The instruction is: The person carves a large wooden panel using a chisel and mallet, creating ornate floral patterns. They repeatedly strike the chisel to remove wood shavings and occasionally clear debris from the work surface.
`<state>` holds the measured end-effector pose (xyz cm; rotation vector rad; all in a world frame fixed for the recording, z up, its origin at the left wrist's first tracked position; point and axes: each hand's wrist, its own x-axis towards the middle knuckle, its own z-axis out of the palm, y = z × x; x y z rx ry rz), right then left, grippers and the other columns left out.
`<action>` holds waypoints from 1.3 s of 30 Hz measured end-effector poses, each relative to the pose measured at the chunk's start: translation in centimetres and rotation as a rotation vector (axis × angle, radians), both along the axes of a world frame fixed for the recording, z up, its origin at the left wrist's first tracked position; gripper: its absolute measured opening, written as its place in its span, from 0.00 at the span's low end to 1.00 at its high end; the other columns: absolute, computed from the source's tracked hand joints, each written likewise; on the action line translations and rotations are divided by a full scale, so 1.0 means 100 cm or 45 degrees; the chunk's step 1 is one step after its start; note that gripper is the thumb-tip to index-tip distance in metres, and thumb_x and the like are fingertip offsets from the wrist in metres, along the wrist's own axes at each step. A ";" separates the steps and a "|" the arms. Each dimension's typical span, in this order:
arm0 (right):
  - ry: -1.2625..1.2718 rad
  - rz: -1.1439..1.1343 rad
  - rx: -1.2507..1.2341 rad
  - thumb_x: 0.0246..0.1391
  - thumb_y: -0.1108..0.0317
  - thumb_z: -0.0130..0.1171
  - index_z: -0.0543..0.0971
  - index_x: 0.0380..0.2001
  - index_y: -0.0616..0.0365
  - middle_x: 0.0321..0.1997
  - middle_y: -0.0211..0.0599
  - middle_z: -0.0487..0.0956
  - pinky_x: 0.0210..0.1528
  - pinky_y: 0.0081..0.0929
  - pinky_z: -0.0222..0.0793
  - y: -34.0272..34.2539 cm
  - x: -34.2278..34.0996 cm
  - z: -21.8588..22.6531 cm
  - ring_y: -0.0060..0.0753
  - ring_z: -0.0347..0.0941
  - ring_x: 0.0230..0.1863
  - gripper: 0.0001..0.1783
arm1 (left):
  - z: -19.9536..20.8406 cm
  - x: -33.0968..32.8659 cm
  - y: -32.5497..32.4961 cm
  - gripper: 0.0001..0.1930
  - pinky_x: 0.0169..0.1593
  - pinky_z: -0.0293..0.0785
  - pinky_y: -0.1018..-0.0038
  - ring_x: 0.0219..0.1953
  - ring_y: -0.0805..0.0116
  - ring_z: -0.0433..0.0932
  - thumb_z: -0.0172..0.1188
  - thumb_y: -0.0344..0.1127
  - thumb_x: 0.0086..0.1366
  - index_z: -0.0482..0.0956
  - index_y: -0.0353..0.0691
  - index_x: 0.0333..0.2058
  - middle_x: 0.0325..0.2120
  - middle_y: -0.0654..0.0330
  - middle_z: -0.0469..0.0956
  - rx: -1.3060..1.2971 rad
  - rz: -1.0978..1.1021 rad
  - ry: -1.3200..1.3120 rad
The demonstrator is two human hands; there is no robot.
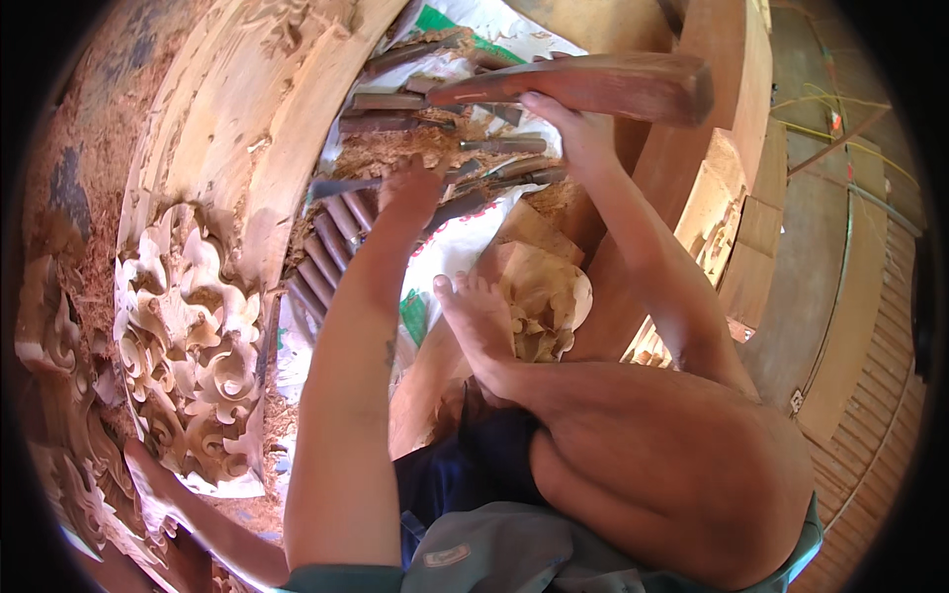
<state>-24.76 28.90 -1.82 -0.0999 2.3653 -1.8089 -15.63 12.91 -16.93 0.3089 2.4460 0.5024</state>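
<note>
My right hand [581,133] is closed around a reddish-brown wooden mallet [623,87], which lies crosswise above the tools with its thick end to the right. My left hand [411,186] is closed on a chisel [344,186]; its flat metal blade sticks out to the left, and the fingers hide the middle of it. Around that hand, several more chisels [506,145] lie on a white and green sheet [445,249] strewn with wood chips. A row of brown tool handles [321,259] rests beside my left forearm.
A pale wooden piece with deep scroll carving [193,331] stands to the left, amid wood shavings [89,227]. Another carved block [542,296] sits by my bare foot [479,314]. Planks [806,267] and yellow cords lie at the right.
</note>
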 end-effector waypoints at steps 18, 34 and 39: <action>0.024 -0.210 -0.104 0.54 0.79 0.66 0.79 0.49 0.66 0.49 0.42 0.81 0.52 0.35 0.79 0.043 -0.051 -0.036 0.33 0.79 0.49 0.18 | -0.004 0.182 0.041 0.23 0.60 0.69 0.53 0.59 0.42 0.73 0.55 0.47 0.69 0.77 0.43 0.57 0.54 0.46 0.77 0.652 1.469 -0.146; 0.075 -0.095 -0.138 0.54 0.79 0.66 0.76 0.50 0.68 0.50 0.44 0.79 0.51 0.34 0.80 0.047 -0.052 -0.043 0.34 0.79 0.48 0.19 | 0.023 0.191 -0.012 0.19 0.48 0.75 0.55 0.43 0.42 0.78 0.66 0.42 0.62 0.81 0.34 0.46 0.41 0.47 0.80 0.271 1.600 0.472; 0.083 -0.124 -0.121 0.54 0.75 0.66 0.75 0.52 0.69 0.52 0.44 0.78 0.51 0.37 0.81 0.033 -0.038 -0.044 0.35 0.78 0.49 0.22 | -0.010 0.135 -0.034 0.25 0.59 0.74 0.57 0.55 0.44 0.75 0.55 0.41 0.67 0.70 0.39 0.61 0.56 0.43 0.75 -0.110 1.450 0.202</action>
